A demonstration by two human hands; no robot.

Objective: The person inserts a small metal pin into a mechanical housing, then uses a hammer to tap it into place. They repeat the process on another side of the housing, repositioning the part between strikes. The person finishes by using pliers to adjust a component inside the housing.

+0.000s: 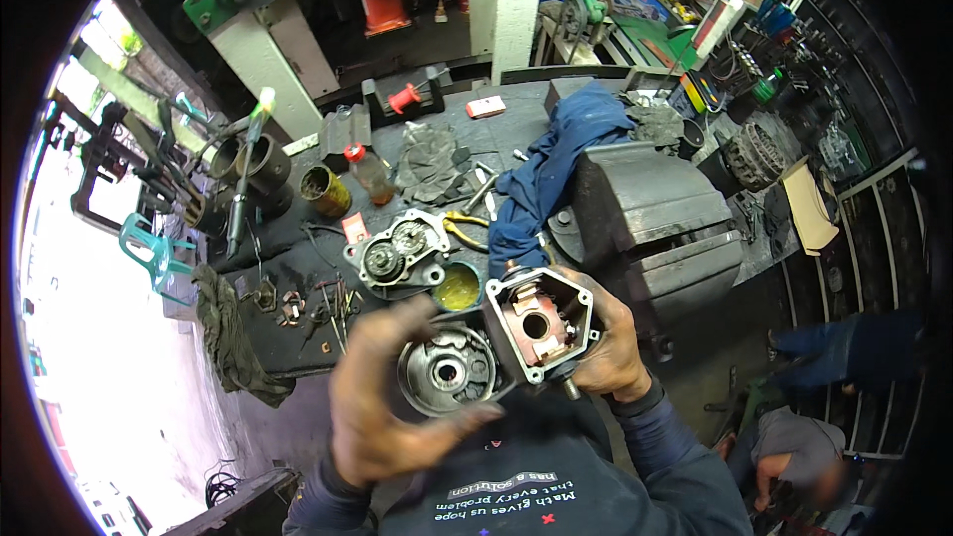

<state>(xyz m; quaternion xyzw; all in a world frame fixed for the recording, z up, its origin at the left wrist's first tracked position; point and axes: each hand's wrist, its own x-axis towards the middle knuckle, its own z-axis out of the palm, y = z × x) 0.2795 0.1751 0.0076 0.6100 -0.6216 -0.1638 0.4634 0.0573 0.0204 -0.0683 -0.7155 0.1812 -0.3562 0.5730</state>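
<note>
In front of my chest my right hand (611, 342) is closed round a cast metal motor housing (499, 337). One end of it is a six-sided opening with a reddish-brown insert and a round hole; the other is a round drum-like part with a central bore, and the two look joined. Beside the drum, my left hand (382, 397) is slightly blurred, with thumb and fingers spread apart. I cannot tell whether it touches the rim. Just beyond lies a metal gear case (397, 250) with gears inside, next to a tin of yellowish grease (457, 288).
A large bench vise (655, 208) stands right of my hands, with a blue cloth (566, 154) beside it. Yellow-handled pliers (465, 226), a red-capped bottle (369, 176) and small loose parts (293, 308) lie around the bench. Another person (794, 447) is low at the right.
</note>
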